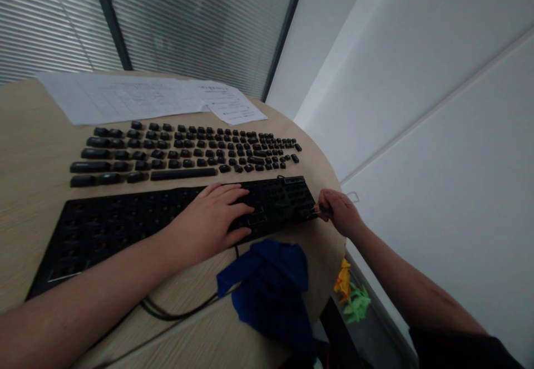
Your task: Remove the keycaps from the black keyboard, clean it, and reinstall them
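Stripped black keyboard [125, 221] on the round tabletop [29, 135], both hands on it.

The keyboard lies along the near edge with its keys off, showing a dark, bare grid of sockets. The left hand [212, 216] rests flat on its right half, grip spread. The right hand [340, 210] is at the right end, grip pinching a thin wire tool [352, 196]. The loose keycaps [187, 152] sit in rows just beyond, papers [125, 96] behind them, and a blue cloth [271, 285] and cable [167, 310] lie nearer.
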A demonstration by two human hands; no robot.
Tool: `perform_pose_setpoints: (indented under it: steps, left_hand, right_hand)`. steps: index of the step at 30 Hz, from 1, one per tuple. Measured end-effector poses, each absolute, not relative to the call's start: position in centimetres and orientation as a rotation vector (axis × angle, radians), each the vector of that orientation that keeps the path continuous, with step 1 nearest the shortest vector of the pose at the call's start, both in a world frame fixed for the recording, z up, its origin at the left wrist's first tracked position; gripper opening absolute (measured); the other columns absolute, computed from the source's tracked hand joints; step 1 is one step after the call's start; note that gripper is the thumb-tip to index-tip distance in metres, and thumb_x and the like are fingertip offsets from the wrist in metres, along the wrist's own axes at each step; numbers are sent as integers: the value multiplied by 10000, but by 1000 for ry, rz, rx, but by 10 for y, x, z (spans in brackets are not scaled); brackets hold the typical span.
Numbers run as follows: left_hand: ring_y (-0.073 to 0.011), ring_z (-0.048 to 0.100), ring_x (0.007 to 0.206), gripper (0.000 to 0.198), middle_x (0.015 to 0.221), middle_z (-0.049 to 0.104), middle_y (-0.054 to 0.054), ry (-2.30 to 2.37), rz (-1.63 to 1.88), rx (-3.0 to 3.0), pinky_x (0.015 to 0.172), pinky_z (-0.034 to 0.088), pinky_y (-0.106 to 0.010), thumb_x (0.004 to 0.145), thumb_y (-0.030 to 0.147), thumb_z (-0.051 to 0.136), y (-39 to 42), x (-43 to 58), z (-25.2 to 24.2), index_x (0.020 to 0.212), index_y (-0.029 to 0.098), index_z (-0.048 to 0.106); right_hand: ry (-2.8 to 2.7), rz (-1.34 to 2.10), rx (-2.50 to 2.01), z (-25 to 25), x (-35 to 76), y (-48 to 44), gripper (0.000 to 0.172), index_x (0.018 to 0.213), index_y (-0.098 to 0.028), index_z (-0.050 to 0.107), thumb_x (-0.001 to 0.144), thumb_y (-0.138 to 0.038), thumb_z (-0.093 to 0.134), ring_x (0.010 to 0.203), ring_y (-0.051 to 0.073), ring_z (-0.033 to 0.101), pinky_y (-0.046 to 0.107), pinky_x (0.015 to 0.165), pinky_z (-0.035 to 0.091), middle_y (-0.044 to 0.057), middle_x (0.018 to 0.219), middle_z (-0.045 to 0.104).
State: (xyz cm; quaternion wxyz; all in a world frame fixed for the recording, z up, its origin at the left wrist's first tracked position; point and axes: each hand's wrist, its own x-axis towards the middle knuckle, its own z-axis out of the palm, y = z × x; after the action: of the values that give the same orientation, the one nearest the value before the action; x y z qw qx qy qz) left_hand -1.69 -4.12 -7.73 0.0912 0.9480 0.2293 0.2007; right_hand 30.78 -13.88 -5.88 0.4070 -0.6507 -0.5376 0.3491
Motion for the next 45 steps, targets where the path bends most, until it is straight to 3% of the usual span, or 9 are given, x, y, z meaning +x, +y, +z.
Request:
perform_pose_setpoints:
  steps: [5,10,17,22,25,29,36,41,45]
  left_hand:
    - [-354,570,1360,347,1415,665,-142,689,587,2836,1174,384,-580,895,426,736,-42,-16,-78,1190,251,785]
    - [-346,567,1362,350,1408,672,-131,682,578,2833,1180,376,-566,881,430,748,-41,-17,-80,1183,257,785]
    - [-350,600,1323,366,1412,664,-151,655,647,2778,1155,429,-579,894,363,742,-53,-15,-61,1232,222,752]
    - [-268,681,1173,313,1298,714,-116,558,981,2628,1027,564,-437,966,298,653,-80,-8,-34,1259,208,716]
    - [-227,716,1036,232,1137,751,-92,543,1103,2572,911,603,-360,995,281,604,-87,-9,-29,1171,197,730]
    - [-197,718,915,165,957,747,-65,541,1143,2524,827,603,-314,986,224,576,-86,-12,-29,1045,183,725]
    - [-167,687,838,176,883,696,-28,577,1156,2433,737,576,-258,795,98,603,-87,-16,-23,936,188,658]
    - [-128,654,747,157,873,687,-9,534,1204,2338,673,540,-224,823,118,567,-88,-18,-22,927,207,643]
    - [-145,669,801,169,896,695,-14,536,1236,2331,705,543,-241,844,141,559,-88,-18,-26,962,217,652]
  right_hand:
    - [-1310,916,-1575,-63,311,-137,519,618,-266,347,917,-674,467,463,145,384,290,481,290,-32,491,390]
    - [-1226,921,-1519,-61,313,-135,515,608,-276,293,916,-647,477,431,136,294,335,560,422,-76,443,248]
    - [-1394,689,-1542,-28,288,-147,604,601,-272,369,928,-773,455,541,177,453,319,562,404,-8,507,418]
    - [-1586,785,-1229,-6,243,-159,527,658,-248,455,1035,-616,458,553,162,438,299,533,351,-14,563,456]
    - [-1700,875,-1112,-1,226,-158,457,750,-230,516,1074,-543,441,589,149,464,297,573,369,-16,643,506]
    - [-1790,926,-1072,3,219,-155,438,813,-225,538,1084,-547,417,617,139,483,292,591,375,-14,701,533]
    - [-1876,874,-1163,7,209,-161,443,823,-212,556,1063,-571,459,614,132,479,278,572,365,-17,692,517]
    - [-1609,925,-1193,6,203,-161,535,768,-208,578,1064,-617,402,526,118,416,264,505,326,-30,623,480]
    - [-1556,799,-1289,1,210,-157,614,756,-214,652,1057,-659,355,644,154,528,297,625,434,12,711,594]
